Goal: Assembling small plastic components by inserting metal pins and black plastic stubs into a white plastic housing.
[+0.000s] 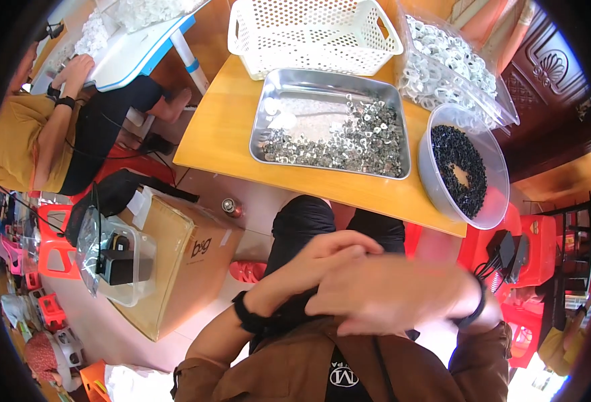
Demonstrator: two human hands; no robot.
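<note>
My left hand and my right hand are close together above my lap, in front of the table's near edge. The right hand is smeared by motion and overlaps the left, so its fingers cannot be read. Some fingers of the left hand reach rightward, but their tips are hidden behind the right hand. Nothing held shows in either. Beyond them on the wooden table is a metal tray with many small shiny metal pieces. At its right stands a round clear tub of small black parts.
A white perforated basket is behind the tray, beside a clear bag of pale ring-shaped pieces. A cardboard box stands at left, bearing a plastic container. Red stools are at right. Another person sits at far left.
</note>
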